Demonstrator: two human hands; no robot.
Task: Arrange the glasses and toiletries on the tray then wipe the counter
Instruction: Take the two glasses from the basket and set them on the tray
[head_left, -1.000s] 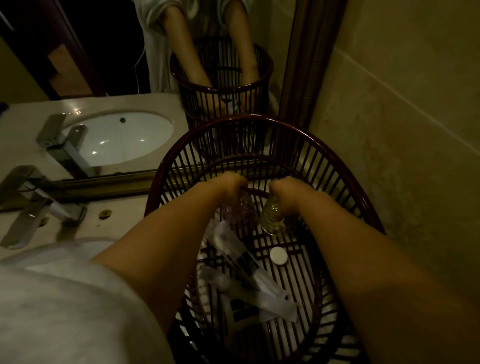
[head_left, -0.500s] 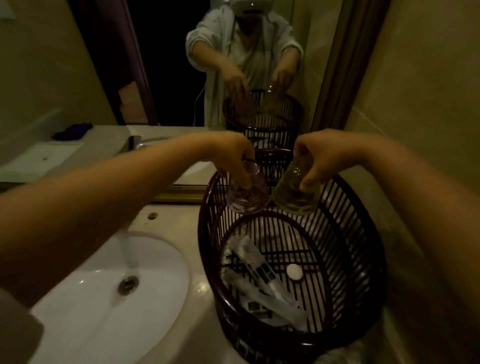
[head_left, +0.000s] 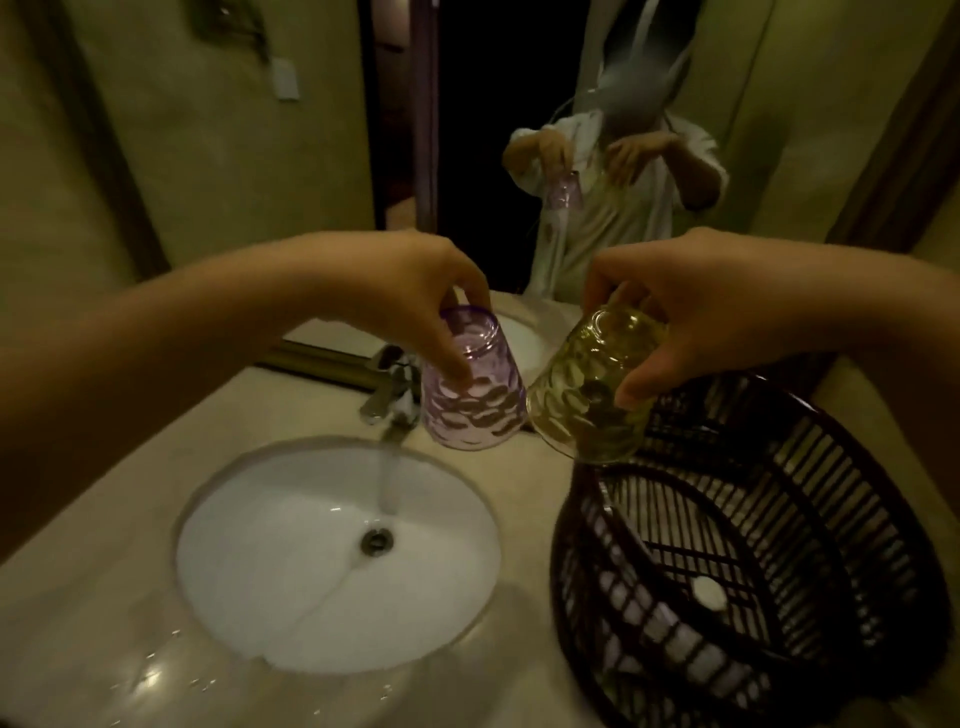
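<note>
My left hand (head_left: 415, 296) grips a purple dimpled glass (head_left: 472, 395) by its base, mouth down, above the counter behind the sink. My right hand (head_left: 691, 317) holds a yellow-green dimpled glass (head_left: 587, 400) the same way, tilted, just over the left rim of the dark slatted basket (head_left: 566, 545). The two glasses almost touch. Inside the basket lie a small white round item (head_left: 709, 592) and pale wrapped toiletries (head_left: 675, 639), partly hidden behind the slats.
The white sink (head_left: 291, 582) is set in the beige counter (head_left: 130, 670), with water running from the chrome tap (head_left: 387, 395) into the drain. Water drops lie on the counter's front. A mirror (head_left: 571, 130) behind shows the person. A wall stands to the right.
Both hands lifted the two glasses out of the basket and carried them up and left toward the sink. The view swung left, bringing the sink and running tap into sight.
</note>
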